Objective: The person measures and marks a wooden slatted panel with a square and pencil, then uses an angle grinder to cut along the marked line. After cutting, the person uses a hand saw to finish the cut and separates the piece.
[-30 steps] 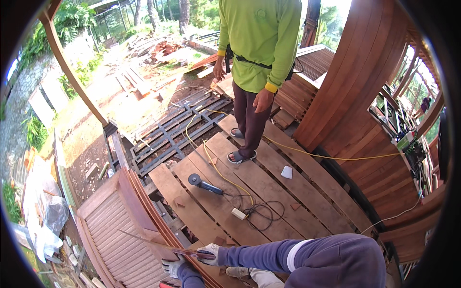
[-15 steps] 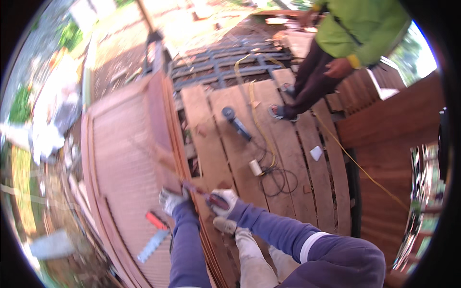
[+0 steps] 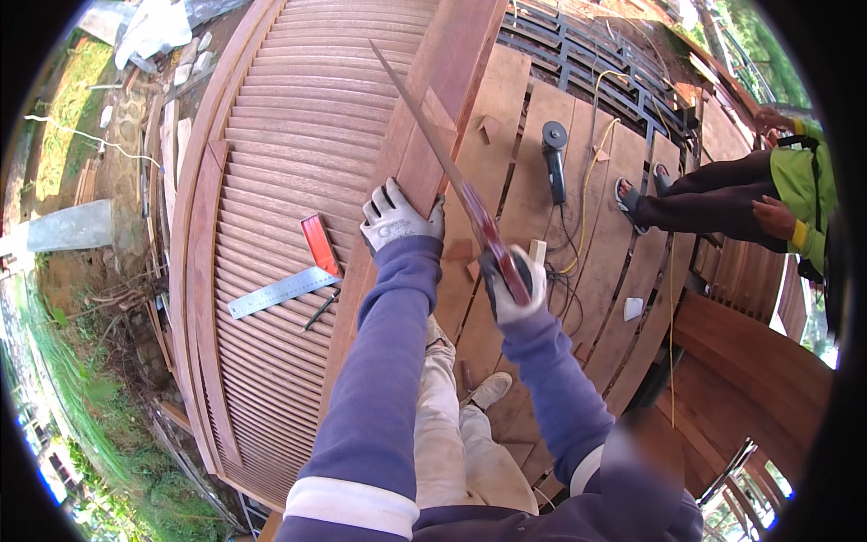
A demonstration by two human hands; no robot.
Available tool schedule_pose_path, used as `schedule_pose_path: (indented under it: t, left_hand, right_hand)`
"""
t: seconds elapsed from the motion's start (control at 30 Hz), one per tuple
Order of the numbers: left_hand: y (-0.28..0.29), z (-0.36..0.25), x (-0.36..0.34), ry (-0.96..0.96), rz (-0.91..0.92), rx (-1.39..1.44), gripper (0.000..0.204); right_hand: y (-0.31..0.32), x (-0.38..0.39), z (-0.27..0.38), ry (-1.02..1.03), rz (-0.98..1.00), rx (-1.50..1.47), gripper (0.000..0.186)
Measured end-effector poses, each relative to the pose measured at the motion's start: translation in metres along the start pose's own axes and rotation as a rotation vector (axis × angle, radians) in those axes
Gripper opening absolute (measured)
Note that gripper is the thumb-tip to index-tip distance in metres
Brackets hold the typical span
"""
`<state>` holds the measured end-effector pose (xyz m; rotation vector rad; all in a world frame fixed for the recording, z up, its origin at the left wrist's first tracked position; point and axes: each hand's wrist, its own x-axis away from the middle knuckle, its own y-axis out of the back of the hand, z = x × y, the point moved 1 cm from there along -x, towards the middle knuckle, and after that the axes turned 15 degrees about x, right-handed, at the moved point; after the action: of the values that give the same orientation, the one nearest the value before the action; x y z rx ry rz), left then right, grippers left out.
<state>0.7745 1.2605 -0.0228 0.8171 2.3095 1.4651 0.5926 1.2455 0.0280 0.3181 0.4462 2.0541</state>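
Observation:
My right hand, in a white work glove, grips the red handle of a hand saw whose long blade runs up and to the left across a reddish wooden frame board. My left hand, gloved too, presses flat on that same board just left of the blade. The board is the edge of a large slatted wooden shutter panel lying under me. My legs and a shoe show between my arms.
A steel square with a red handle and a pencil lie on the slats. An angle grinder with yellow cable rests on the plank deck. Another person in a green shirt stands at right.
The view has swung down onto the panel. Both my hands have come up: the left now lies on the frame board and the right holds the saw across it.

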Motion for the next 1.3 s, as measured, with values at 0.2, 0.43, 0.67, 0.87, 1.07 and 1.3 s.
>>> schedule_pose_path:
  t: [0.2,0.43,0.67,0.87,1.07,1.3]
  left_hand:
    - [0.001,0.001,-0.002,-0.016,-0.021,0.037,0.085]
    - [0.002,0.002,0.004,-0.001,0.023,0.01,0.084]
    - [0.004,0.002,-0.008,0.007,0.0,0.056,0.085]
    - [0.0,-0.003,0.0,-0.012,0.032,0.01,0.085]
    - [0.004,0.001,-0.003,-0.015,0.004,0.042,0.086]
    - [0.003,0.008,-0.002,0.015,0.014,-0.011,0.085]
  right_hand:
    - [0.048,0.117,-0.017,-0.22,0.092,0.033,0.018]
    - [0.0,0.014,-0.009,-0.132,0.002,-0.095,0.006]
    - [0.03,0.072,-0.017,-0.161,0.091,-0.016,0.006]
    - [0.021,0.039,-0.001,-0.17,0.067,0.045,0.011]
    - [0.037,0.092,-0.034,-0.232,0.114,0.034,0.018]
    - [0.028,0.077,-0.016,-0.152,0.095,0.069,0.017]
